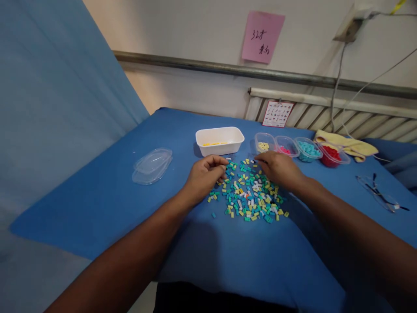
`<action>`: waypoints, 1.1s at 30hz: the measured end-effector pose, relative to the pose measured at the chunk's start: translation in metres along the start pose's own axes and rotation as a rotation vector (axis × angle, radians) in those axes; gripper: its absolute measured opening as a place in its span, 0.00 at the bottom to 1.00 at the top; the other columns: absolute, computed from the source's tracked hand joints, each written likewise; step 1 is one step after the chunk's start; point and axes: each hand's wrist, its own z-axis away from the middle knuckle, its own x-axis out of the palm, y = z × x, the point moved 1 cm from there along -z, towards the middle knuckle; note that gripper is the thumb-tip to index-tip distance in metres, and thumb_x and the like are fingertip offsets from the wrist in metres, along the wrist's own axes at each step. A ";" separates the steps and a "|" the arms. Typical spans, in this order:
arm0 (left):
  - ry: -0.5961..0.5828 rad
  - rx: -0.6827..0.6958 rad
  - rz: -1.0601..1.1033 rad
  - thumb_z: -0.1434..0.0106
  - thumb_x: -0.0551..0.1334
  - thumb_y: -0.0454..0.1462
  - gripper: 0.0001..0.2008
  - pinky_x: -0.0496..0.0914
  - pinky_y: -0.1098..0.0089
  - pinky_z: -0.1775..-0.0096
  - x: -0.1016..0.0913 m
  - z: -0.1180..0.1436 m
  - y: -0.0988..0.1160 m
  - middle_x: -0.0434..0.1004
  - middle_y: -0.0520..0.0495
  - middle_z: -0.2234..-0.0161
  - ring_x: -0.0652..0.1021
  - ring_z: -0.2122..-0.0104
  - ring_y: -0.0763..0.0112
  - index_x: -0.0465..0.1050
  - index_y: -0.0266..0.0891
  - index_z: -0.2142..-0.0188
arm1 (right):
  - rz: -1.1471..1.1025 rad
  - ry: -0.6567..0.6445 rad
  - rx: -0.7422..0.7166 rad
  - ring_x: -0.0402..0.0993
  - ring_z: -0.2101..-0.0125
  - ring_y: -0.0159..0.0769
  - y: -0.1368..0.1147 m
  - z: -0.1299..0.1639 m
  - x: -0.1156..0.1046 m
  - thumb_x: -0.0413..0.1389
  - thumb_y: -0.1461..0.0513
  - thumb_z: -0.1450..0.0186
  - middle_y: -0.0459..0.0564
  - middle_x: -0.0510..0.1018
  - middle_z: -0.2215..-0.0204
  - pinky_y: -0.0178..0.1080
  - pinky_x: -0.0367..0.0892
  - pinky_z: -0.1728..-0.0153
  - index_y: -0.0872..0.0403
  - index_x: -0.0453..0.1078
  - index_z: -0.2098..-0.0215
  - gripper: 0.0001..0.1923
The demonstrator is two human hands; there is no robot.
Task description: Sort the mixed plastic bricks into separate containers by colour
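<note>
Thumb and fingertips come close together on the left hand (206, 177), at the upper left edge of the brick pile; whether a piece sits between them cannot be told. The right hand (278, 168) bends its fingers down at the pile's upper right edge, and what it pinches, if anything, cannot be told either.

Largest in view is the blue-covered table (97, 208), spreading across the middle of the frame, with a blue curtain (58, 78) filling the upper left. Just below the frame's centre, between the forearms, the pile of small bricks (249, 198) lies loose in teal, yellow, white and blue. Above it stands a white tub (217, 151) with yellow pieces (215, 144) on its floor. Transparent lids (152, 166) overlap left of centre. Four transparent boxes (287, 141) stand in a row at centre right, holding cream, pink, light blue and red pieces from left to right. Eyeglasses (379, 194) rest at the right. One teal brick (213, 215) lies apart, below left of the pile.
</note>
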 end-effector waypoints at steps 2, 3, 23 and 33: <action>0.059 0.004 0.011 0.42 0.68 0.35 0.10 0.71 0.73 0.71 -0.006 -0.005 -0.002 0.78 0.53 0.74 0.75 0.77 0.75 0.78 0.37 0.60 | 0.057 -0.057 0.020 0.84 0.49 0.49 0.002 -0.021 0.007 0.55 0.63 0.24 0.61 0.88 0.49 0.42 0.72 0.49 0.53 0.85 0.46 0.17; 0.079 0.006 0.017 0.42 0.68 0.35 0.09 0.71 0.73 0.71 -0.008 -0.006 -0.003 0.78 0.53 0.74 0.75 0.77 0.75 0.78 0.37 0.60 | 0.071 -0.078 0.027 0.84 0.51 0.49 0.002 -0.028 0.011 0.56 0.63 0.25 0.61 0.88 0.50 0.42 0.72 0.51 0.53 0.86 0.49 0.16; -0.263 -0.117 0.076 0.37 0.70 0.34 0.09 0.74 0.74 0.67 0.008 0.005 -0.014 0.83 0.50 0.71 0.80 0.74 0.76 0.78 0.35 0.57 | -0.740 0.243 -0.046 0.82 0.69 0.37 -0.058 0.066 0.021 0.63 0.55 0.28 0.47 0.86 0.67 0.39 0.76 0.66 0.50 0.81 0.53 0.10; -0.330 -0.166 0.108 0.40 0.74 0.36 0.12 0.75 0.73 0.63 0.015 0.011 -0.015 0.85 0.49 0.70 0.81 0.71 0.76 0.80 0.36 0.58 | -1.071 0.222 0.054 0.85 0.67 0.37 -0.063 0.072 0.038 0.64 0.54 0.26 0.47 0.88 0.66 0.39 0.78 0.64 0.50 0.82 0.50 0.11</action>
